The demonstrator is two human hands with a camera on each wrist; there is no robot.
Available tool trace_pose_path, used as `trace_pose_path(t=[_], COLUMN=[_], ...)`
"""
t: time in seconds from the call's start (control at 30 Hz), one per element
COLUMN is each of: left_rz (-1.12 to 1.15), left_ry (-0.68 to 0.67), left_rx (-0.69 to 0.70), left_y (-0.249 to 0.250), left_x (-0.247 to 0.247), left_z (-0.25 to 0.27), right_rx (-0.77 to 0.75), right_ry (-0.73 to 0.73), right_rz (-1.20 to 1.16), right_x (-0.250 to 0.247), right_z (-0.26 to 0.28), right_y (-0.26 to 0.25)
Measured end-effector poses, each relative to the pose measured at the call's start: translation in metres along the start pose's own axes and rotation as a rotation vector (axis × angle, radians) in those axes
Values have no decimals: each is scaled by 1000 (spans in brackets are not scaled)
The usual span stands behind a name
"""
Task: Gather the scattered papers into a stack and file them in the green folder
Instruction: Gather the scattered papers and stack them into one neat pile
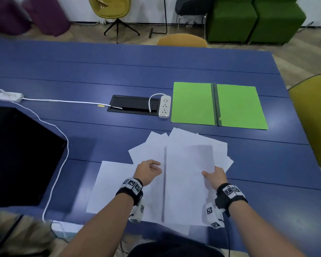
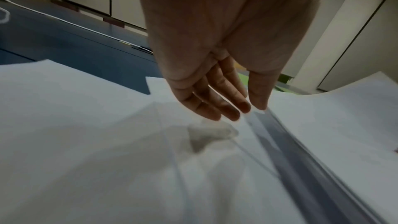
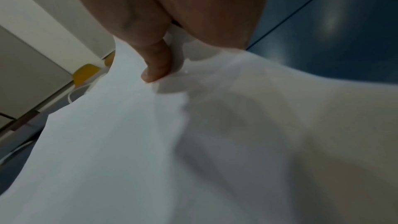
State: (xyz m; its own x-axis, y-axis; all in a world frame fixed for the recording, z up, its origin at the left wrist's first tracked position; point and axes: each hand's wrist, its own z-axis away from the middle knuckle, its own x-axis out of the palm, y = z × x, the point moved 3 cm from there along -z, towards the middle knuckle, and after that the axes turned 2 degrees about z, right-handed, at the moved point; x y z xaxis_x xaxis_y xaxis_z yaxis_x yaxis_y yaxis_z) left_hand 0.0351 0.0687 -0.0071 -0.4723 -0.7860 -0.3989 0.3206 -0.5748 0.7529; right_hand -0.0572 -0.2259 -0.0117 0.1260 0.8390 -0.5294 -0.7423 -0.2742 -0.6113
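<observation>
Several white papers (image 1: 189, 145) lie fanned out on the blue table (image 1: 100, 75) near its front edge. My right hand (image 1: 214, 176) pinches a raised stack of sheets (image 1: 185, 184) by its right edge, thumb (image 3: 158, 64) on top. Just left of that stack's lifted left edge, my left hand (image 1: 149, 169) hovers over the flat sheets (image 2: 86, 125) with fingers (image 2: 217, 101) straight and relaxed, holding nothing. The green folder (image 1: 218, 104) lies open and flat beyond the papers, to the right.
A white power strip (image 1: 164, 106) and a black cable hatch (image 1: 132, 105) sit left of the folder. A white cable (image 1: 61, 138) runs past a black laptop (image 1: 20, 156) at the left. Yellow chairs (image 1: 315, 115) stand at the table's right and far sides.
</observation>
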Motion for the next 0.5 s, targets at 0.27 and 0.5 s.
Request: trace_pose_path(t=[0.27,0.5], left_rz=[-344,-444], left_ry=[281,422], left_rx=[-118,-575], left_y=[-39,-55], left_x=[-34,-60], left_z=[-5,3], right_rx=[69,75], right_ry=[23,-11], right_rz=[64,72], right_x=[9,8], right_z=[2,-3], right_y=[28,29])
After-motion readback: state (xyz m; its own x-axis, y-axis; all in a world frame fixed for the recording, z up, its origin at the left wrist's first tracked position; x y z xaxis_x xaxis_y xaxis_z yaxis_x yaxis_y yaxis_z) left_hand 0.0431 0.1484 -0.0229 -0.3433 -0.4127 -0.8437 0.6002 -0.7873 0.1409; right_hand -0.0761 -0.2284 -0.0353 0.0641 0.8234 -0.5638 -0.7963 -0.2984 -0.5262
